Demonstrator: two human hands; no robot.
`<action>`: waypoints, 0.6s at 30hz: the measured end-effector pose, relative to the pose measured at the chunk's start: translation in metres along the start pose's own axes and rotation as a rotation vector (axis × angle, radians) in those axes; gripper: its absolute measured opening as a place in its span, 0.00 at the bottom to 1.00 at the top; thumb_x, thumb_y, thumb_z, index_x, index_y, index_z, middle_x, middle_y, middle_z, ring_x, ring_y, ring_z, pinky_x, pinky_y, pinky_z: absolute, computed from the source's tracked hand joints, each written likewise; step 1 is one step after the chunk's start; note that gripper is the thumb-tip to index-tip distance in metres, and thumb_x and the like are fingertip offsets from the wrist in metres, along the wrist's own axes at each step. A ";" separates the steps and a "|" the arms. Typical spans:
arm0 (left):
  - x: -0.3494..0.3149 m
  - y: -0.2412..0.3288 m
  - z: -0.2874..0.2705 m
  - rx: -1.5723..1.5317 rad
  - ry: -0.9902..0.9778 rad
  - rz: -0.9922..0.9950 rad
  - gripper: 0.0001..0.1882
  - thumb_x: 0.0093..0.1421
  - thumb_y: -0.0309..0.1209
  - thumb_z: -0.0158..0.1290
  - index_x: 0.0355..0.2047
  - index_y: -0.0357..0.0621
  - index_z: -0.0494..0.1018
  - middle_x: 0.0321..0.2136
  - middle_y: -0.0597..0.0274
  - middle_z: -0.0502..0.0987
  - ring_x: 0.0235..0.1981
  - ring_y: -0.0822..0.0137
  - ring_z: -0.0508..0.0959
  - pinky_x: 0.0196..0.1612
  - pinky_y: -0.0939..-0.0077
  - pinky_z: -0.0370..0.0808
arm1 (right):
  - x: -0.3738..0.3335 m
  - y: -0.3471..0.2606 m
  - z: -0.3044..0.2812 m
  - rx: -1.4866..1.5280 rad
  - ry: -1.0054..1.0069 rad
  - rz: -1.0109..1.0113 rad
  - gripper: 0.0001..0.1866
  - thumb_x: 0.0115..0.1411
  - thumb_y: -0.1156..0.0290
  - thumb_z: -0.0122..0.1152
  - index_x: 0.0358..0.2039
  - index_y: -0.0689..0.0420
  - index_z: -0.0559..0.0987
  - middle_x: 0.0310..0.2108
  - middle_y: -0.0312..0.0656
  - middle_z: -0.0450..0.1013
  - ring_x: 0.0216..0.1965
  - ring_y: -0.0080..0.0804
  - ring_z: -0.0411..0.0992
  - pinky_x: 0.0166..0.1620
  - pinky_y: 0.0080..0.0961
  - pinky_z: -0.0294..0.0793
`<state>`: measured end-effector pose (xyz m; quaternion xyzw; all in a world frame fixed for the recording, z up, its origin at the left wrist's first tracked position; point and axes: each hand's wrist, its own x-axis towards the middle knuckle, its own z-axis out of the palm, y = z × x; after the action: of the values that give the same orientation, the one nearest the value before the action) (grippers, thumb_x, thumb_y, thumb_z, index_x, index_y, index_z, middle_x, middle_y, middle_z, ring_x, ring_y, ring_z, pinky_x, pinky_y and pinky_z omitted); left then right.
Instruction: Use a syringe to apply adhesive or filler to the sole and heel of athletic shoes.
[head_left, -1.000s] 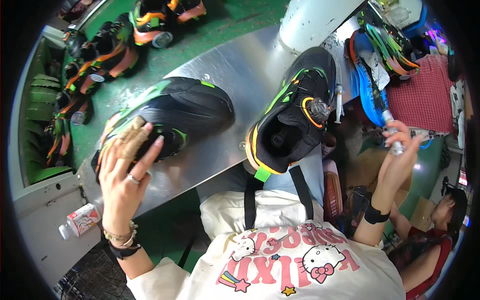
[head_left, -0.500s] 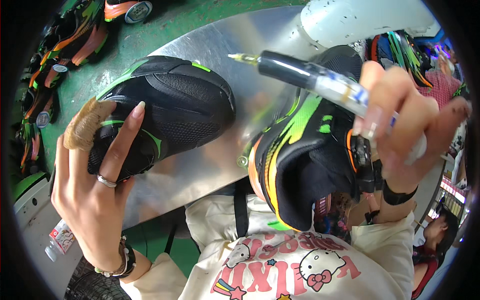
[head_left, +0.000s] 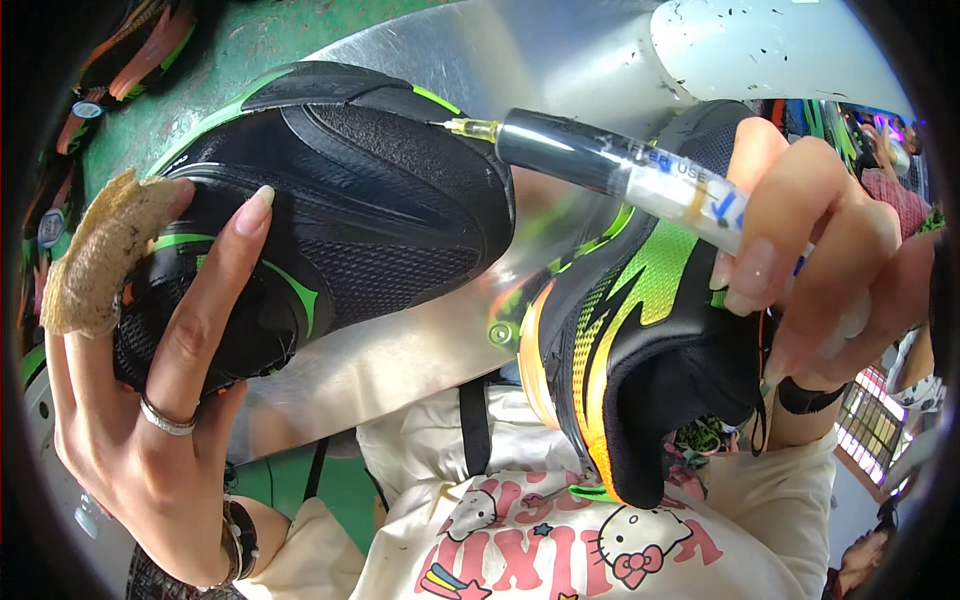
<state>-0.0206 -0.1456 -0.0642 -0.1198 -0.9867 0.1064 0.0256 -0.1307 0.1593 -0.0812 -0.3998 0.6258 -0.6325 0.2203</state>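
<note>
My left hand (head_left: 150,450) is wrapped round a black shoe (head_left: 380,190) with green trim, its toe pointing right. One of its fingers wears a rough tan cover (head_left: 95,255). My right hand (head_left: 815,225) grips a syringe (head_left: 600,160) filled partly with dark liquid. The syringe's thin needle points left, over the upper edge of the shoe's toe; I cannot tell whether it touches. Below the syringe lies a second shoe (head_left: 665,270), black with green, yellow and orange, its opening toward me. My right hand partly covers it.
Both shoes are over a shiny metal tabletop (head_left: 330,390). A white cylindrical form (head_left: 770,50) stands at the far right. More shoes (head_left: 150,60) line the green surface (head_left: 250,40) at the far left. A person (head_left: 865,555) is partly visible at the lower right.
The syringe's needle has gone from above the metal beyond the toe to over the toe's edge. Both shoes look larger and nearer. My left hand keeps its hold.
</note>
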 end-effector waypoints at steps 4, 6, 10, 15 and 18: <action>-0.003 -0.006 0.004 0.077 -0.047 0.052 0.44 0.26 0.23 0.65 0.52 0.64 0.76 0.52 0.59 0.74 0.53 0.49 0.74 0.54 0.59 0.76 | 0.000 0.004 -0.006 0.017 -0.002 -0.063 0.34 0.73 0.56 0.22 0.14 0.45 0.72 0.29 0.36 0.72 0.32 0.25 0.64 0.42 0.20 0.65; -0.001 -0.005 0.002 0.079 -0.057 0.057 0.44 0.26 0.23 0.64 0.52 0.64 0.76 0.52 0.60 0.74 0.53 0.50 0.74 0.53 0.59 0.76 | -0.002 -0.004 -0.014 -0.055 -0.092 0.121 0.34 0.73 0.56 0.22 0.15 0.45 0.73 0.29 0.36 0.72 0.32 0.24 0.64 0.42 0.19 0.65; 0.005 -0.003 -0.002 0.006 -0.018 0.063 0.44 0.26 0.24 0.65 0.52 0.65 0.76 0.52 0.58 0.74 0.52 0.51 0.75 0.52 0.60 0.77 | -0.002 -0.003 -0.013 -0.032 -0.093 0.009 0.35 0.73 0.56 0.21 0.13 0.45 0.72 0.27 0.36 0.72 0.32 0.24 0.64 0.41 0.19 0.65; 0.006 -0.006 0.002 0.034 0.004 0.122 0.44 0.27 0.25 0.65 0.52 0.64 0.76 0.52 0.56 0.75 0.50 0.51 0.77 0.50 0.60 0.78 | -0.004 -0.003 -0.013 -0.020 -0.041 -0.074 0.34 0.74 0.60 0.23 0.09 0.45 0.66 0.19 0.31 0.71 0.27 0.23 0.65 0.39 0.19 0.66; 0.006 -0.004 0.002 0.001 -0.012 0.107 0.43 0.28 0.25 0.65 0.52 0.63 0.76 0.52 0.56 0.74 0.50 0.51 0.77 0.50 0.60 0.78 | -0.009 -0.007 -0.005 -0.084 0.049 -0.003 0.33 0.74 0.62 0.23 0.09 0.46 0.64 0.18 0.28 0.71 0.27 0.23 0.67 0.38 0.19 0.65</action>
<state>-0.0274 -0.1485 -0.0649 -0.1717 -0.9790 0.1086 0.0139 -0.1278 0.1707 -0.0766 -0.3941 0.6563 -0.6156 0.1869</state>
